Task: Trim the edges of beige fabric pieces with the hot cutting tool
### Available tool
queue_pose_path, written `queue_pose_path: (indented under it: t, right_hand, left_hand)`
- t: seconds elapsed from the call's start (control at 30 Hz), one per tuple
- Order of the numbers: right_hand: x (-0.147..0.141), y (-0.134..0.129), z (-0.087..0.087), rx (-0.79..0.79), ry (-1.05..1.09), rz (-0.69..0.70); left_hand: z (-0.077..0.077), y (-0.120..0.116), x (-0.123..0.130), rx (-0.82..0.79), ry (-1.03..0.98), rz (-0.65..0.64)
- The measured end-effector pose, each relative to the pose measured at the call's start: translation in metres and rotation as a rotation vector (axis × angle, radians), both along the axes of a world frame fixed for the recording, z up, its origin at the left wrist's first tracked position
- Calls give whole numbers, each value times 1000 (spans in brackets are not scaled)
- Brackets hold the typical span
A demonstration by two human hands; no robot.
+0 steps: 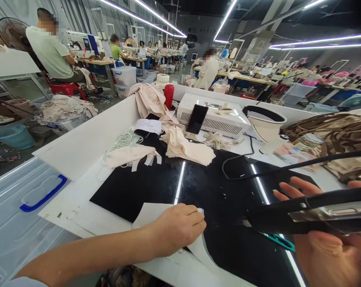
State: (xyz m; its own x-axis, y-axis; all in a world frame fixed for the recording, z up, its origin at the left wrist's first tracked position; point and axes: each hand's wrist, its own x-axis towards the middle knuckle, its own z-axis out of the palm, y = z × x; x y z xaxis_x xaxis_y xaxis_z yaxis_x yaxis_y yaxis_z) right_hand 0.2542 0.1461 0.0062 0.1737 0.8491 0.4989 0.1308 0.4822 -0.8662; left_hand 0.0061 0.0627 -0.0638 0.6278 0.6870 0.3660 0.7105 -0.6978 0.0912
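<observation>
The left hand is clamping the pale sheet at the near edge of the black panel, ideally without creasing it, while a black object is obscuring whether the right hand's grip is closed.

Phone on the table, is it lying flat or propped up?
Propped up: the phone stands tilted, seemingly leaning back against the front of the white box.
</observation>
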Motion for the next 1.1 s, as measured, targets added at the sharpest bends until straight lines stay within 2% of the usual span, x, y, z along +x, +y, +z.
queue_pose_path:
  t: [0.07,0.17,0.23,0.43,0.67,0.9,1.1]
  right_hand:
    - [-17,-3,7,29,95,65]
    - [-38,-8,9,30,102,4]
    - [-52,-10,8,89,127,-22]
    - [-84,-8,4,135,204,9]
    - [-94,0,-6,121,298,144]
    - [-94,8,-11,122,314,178]
    - [-91,10,-12,82,357,223]
  left_hand:
    - [-1,0,0,2,25,9]
    - [-2,-1,-1,10,45,19]
    - [-4,-2,-1,15,47,22]
    - [-12,-5,2,38,40,32]
    - [-20,-7,6,90,-10,61]
    - [-28,-9,7,112,-1,68]
    - [-28,-7,8,163,-19,80]
